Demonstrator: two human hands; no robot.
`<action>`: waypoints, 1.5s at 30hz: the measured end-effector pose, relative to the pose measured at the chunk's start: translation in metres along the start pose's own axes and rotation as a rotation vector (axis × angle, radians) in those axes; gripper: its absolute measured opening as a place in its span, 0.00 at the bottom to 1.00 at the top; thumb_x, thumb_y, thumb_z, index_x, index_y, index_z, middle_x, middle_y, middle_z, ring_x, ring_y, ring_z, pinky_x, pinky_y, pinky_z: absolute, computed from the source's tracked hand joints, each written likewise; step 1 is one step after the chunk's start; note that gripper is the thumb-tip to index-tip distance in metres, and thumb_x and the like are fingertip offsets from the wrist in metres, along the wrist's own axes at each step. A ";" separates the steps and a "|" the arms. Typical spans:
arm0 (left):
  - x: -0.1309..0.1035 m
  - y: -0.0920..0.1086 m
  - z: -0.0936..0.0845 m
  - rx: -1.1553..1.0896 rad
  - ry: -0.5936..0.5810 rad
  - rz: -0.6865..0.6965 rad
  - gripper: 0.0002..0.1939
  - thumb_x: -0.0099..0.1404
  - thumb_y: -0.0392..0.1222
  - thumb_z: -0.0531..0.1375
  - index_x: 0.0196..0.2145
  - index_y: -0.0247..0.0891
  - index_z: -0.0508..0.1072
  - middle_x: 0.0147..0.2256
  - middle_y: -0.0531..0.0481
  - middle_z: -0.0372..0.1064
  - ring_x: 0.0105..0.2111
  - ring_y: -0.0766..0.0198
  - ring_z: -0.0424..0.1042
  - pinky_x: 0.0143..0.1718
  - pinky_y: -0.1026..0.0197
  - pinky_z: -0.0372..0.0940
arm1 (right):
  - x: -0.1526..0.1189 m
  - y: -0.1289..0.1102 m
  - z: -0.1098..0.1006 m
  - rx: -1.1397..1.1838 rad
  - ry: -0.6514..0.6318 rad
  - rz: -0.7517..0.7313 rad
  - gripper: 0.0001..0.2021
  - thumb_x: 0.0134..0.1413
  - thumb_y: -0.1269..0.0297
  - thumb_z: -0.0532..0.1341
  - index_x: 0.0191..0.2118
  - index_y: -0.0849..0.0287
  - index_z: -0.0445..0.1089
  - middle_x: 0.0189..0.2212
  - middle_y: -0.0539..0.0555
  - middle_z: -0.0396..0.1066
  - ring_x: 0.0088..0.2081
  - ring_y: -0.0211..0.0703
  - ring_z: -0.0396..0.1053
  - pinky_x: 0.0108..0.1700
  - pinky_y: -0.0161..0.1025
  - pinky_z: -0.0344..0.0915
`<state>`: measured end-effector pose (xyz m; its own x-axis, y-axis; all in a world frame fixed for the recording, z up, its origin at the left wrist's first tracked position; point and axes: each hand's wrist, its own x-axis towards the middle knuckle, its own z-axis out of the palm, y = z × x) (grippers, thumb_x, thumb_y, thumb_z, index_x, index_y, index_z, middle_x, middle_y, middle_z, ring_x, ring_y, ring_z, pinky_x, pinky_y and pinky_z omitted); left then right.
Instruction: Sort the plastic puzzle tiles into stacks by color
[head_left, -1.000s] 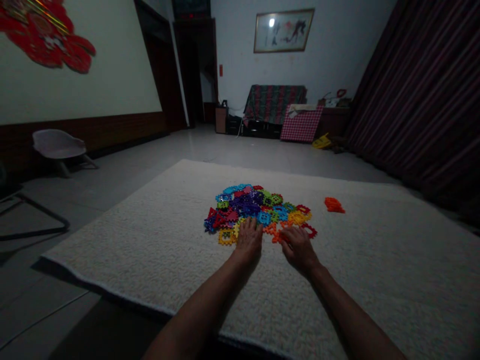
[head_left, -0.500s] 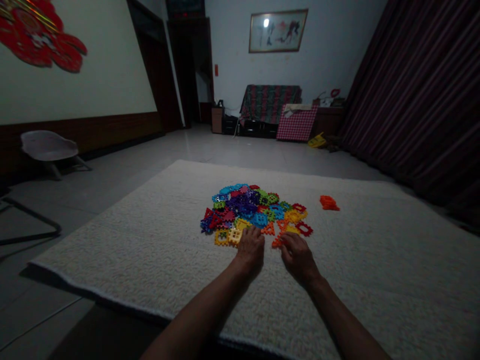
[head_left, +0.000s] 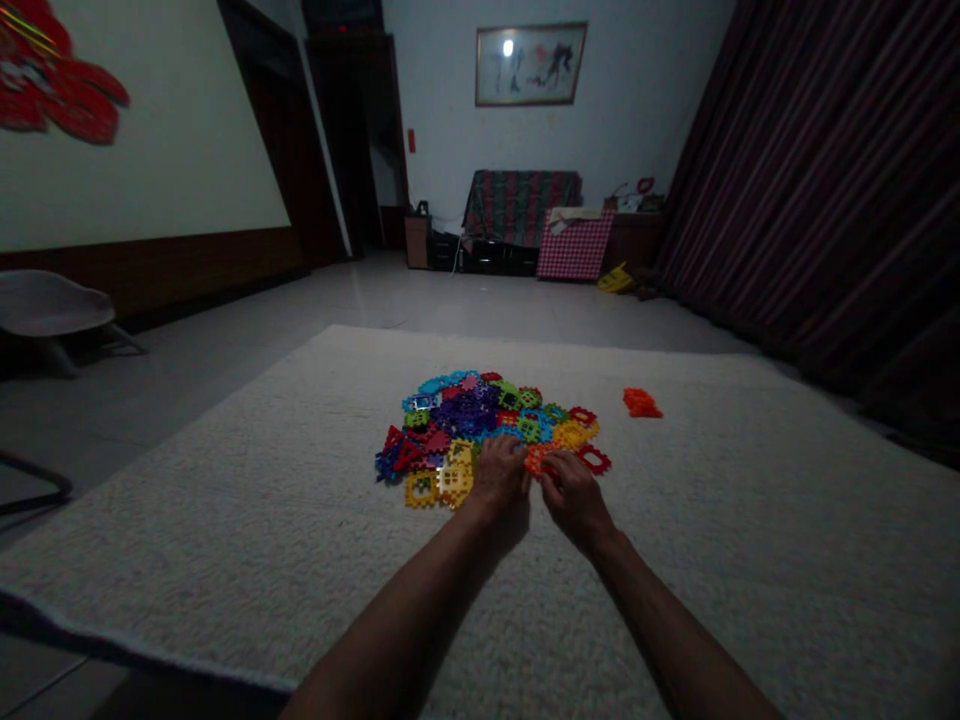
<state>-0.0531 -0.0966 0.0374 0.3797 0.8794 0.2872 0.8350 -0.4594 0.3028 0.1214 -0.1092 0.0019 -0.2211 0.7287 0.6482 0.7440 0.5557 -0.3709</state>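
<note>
A heap of toothed plastic building tiles (head_left: 466, 408) in many colours lies on the light mat. At its near side, orange building tiles (head_left: 535, 459) show between my two hands. My right hand (head_left: 574, 492) pinches at the orange tiles with thumb and fingers closed. My left hand (head_left: 501, 470) is beside them, palm down, with its fingers curled together; what is under its fingertips is hidden. To its left lie cream and yellow tiles (head_left: 454, 480). A red tile (head_left: 594, 460) with an open middle lies just beyond my right hand.
A small orange pile (head_left: 642, 403) sits apart on the mat (head_left: 300, 520), to the right of the heap. Beyond the mat stand a low pale chair (head_left: 52, 305) at left, a cloth-covered cabinet (head_left: 521, 205) at the back wall and a dark curtain (head_left: 712, 180) at right.
My right hand has moved inward, closer to my left hand, and the orange tiles near it are now gathered between the hands. The view has shifted slightly to the right.
</note>
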 end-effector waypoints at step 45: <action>0.012 -0.001 0.041 -0.081 0.179 0.122 0.08 0.69 0.35 0.55 0.40 0.38 0.75 0.47 0.42 0.72 0.55 0.50 0.66 0.57 0.47 0.65 | 0.003 0.029 -0.008 -0.180 0.146 0.375 0.15 0.51 0.67 0.60 0.46 0.58 0.73 0.40 0.57 0.69 0.42 0.50 0.68 0.49 0.49 0.69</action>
<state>-0.0331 -0.0802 0.0035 0.3933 0.7840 0.4803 0.7499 -0.5758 0.3258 0.1470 -0.0936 -0.0016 0.1670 0.7953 0.5828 0.8565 0.1758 -0.4853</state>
